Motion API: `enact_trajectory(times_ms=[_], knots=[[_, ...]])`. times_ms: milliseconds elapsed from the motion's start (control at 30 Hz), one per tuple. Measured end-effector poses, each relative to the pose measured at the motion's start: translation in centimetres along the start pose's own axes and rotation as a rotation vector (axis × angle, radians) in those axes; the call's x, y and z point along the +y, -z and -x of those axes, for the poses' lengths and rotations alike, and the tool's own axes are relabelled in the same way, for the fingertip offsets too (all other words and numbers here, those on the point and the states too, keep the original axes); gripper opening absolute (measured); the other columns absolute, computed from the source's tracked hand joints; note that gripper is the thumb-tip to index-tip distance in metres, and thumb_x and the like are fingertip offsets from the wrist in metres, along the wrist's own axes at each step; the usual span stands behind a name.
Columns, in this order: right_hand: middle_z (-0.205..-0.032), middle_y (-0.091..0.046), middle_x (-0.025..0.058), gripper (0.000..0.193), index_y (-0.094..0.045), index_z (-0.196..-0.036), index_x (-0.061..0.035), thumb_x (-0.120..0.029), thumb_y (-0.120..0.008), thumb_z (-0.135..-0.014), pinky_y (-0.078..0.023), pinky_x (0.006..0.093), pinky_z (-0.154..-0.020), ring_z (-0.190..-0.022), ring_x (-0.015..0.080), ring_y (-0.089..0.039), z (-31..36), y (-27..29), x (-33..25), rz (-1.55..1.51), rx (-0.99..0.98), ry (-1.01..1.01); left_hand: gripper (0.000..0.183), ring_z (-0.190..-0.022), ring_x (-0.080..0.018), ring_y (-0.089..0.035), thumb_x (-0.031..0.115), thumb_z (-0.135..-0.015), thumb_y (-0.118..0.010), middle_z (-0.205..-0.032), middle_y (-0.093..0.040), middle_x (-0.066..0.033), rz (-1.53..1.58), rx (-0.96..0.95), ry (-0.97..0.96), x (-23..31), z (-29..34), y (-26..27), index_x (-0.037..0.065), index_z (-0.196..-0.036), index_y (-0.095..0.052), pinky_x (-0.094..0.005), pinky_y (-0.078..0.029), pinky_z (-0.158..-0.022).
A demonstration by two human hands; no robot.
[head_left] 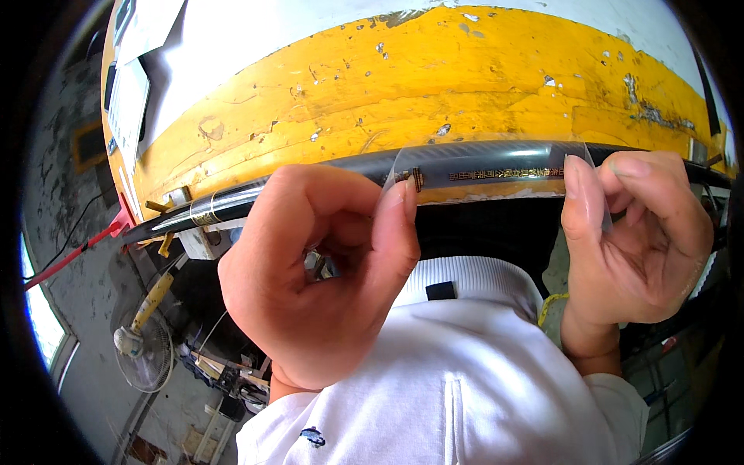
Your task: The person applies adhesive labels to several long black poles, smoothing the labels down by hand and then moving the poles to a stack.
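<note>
A long black glossy rod (232,203) with gold bands near its left end runs across the near edge of the yellow work table. Over its middle stretches a clear plastic film (488,175) with a row of small gold characters, curving along the rod. My left hand (325,256) pinches the film's left end between thumb and forefinger, the other fingers curled in. At the opposite end, my right hand (635,225) grips the film between thumb and fingers. Whether the film's underside touches the rod all along cannot be made out.
The yellow table top (434,77) is scuffed, with chipped paint and a white area behind. Small supports (180,195) stand under the rod's left end. Papers (128,116) lie at the far left. A fan (146,349) stands on the floor at lower left, near a red bar (85,242).
</note>
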State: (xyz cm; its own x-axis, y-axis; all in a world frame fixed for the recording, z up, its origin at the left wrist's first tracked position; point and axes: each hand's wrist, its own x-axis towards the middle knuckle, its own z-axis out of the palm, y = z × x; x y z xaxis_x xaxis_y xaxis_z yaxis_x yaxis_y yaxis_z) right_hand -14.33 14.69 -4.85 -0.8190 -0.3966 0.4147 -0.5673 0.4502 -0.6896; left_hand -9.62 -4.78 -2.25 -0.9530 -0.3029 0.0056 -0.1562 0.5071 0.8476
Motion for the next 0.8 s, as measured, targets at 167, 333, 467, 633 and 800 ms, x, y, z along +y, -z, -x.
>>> enact_trajectory(times_ms=[167,333,467,633,800], knots=[[-0.075,-0.057,0.0093,0.044,-0.053,-0.115,0.0049,0.019,-0.064,-0.074,-0.039,0.0231,-0.055,-0.059,0.013,-0.048,0.14,-0.13,-0.07,0.005,0.003,-0.004,0.018,-0.048,-0.0001,-0.043,0.0,-0.083,-0.071,-0.063,-0.054,0.0021,0.058,0.013,0.025,-0.08,0.08,-0.05,0.003,-0.077,-0.053,-0.0141,-0.029,-0.043],[-0.075,-0.058,0.0095,0.043,-0.054,-0.115,0.0054,0.018,-0.063,-0.075,-0.038,0.0237,-0.054,-0.058,0.0134,-0.048,0.2,-0.14,-0.04,0.005,0.007,-0.005,0.019,-0.046,0.0002,-0.042,0.0,-0.083,-0.071,-0.062,-0.054,0.0024,0.064,0.024,0.033,-0.02,0.08,-0.14,0.003,-0.077,-0.053,-0.0138,-0.029,-0.042],[-0.075,-0.058,0.0096,0.043,-0.055,-0.116,0.0058,0.017,-0.062,-0.076,-0.038,0.0242,-0.053,-0.056,0.0137,-0.047,0.23,-0.22,-0.12,0.01,0.006,-0.008,0.019,-0.046,0.0002,-0.042,0.0,-0.083,-0.071,-0.062,-0.053,0.0024,0.065,0.018,0.028,-0.06,0.06,-0.11,0.003,-0.077,-0.053,-0.0138,-0.029,-0.042],[-0.074,-0.059,0.0097,0.042,-0.055,-0.117,0.0063,0.016,-0.061,-0.077,-0.037,0.0248,-0.051,-0.054,0.014,-0.047,0.3,-0.37,-0.05,0.015,0.008,-0.007,0.019,-0.047,0.0001,-0.043,0.001,-0.083,-0.072,-0.062,-0.053,0.0025,0.065,0.024,0.015,-0.26,0.07,-0.13,0.003,-0.077,-0.053,-0.0137,-0.03,-0.042],[-0.074,-0.059,0.0098,0.041,-0.056,-0.118,0.0068,0.015,-0.06,-0.078,-0.037,0.0254,-0.05,-0.053,0.0144,-0.046,0.4,-0.41,-0.13,0.019,0.011,-0.008,0.019,-0.047,0.0002,-0.043,0.001,-0.083,-0.072,-0.063,-0.054,0.0024,0.071,0.03,0.033,-0.15,0.11,-0.14,0.003,-0.077,-0.054,-0.0138,-0.03,-0.042]])
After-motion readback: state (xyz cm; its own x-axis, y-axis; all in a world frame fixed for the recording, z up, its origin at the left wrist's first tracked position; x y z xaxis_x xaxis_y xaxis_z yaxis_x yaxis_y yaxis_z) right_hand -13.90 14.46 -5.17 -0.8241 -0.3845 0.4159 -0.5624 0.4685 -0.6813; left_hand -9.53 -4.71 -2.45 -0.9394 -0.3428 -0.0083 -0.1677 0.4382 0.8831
